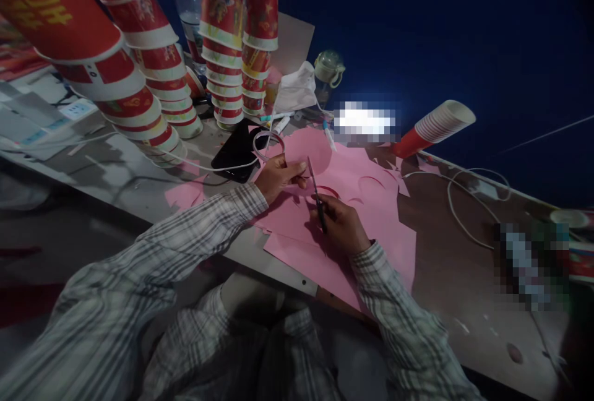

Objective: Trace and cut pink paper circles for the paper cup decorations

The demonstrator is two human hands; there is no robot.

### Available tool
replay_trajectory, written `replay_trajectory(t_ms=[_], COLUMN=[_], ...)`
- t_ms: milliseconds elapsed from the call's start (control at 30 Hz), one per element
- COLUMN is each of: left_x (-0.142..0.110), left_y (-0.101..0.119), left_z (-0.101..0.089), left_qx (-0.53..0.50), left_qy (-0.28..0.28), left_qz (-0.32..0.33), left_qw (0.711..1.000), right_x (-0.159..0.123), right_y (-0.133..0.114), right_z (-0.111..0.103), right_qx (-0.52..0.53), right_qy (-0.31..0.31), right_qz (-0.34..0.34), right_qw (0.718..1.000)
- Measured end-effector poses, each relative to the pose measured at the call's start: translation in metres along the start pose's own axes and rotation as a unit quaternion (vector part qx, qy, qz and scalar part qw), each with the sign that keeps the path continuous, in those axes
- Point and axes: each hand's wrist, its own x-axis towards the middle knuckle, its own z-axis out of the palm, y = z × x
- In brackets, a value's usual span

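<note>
My right hand (343,223) is closed round a pair of scissors (322,215) with dark handles, its narrow blades pointing up and away from me. The fingers of my left hand (280,177) are pinched on a piece of pink paper (316,146) with a rounded outline, beside the scissor blades. Whether the blades are apart is too small to tell. Beneath both hands lie several pink paper sheets (385,234), some with curved cuts in them.
Stacked red-and-white paper cups (223,48) stand tall at the left and back. A black phone (241,148) and white cable (213,169) lie left of the sheets. At right are a tilted stack of cups (431,129) and another cable (457,209). A bottle (188,11) stands behind.
</note>
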Motion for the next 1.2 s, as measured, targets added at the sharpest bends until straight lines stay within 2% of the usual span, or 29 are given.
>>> replay_trajectory(t_ms=[867, 1200], left_x=[0.002, 0.005], left_y=[-0.004, 0.000], left_z=[-0.001, -0.004], left_qx=[0.000, -0.030], left_qy=[0.002, 0.035], left_qz=[0.009, 0.021], left_qw=[1.000, 0.999], right_x=[0.000, -0.001], right_y=[0.009, -0.008], right_z=[-0.003, -0.011], right_qx=[-0.026, -0.040], right_qy=[0.022, -0.006], right_qz=[-0.021, 0.002], right_qw=[0.999, 0.999])
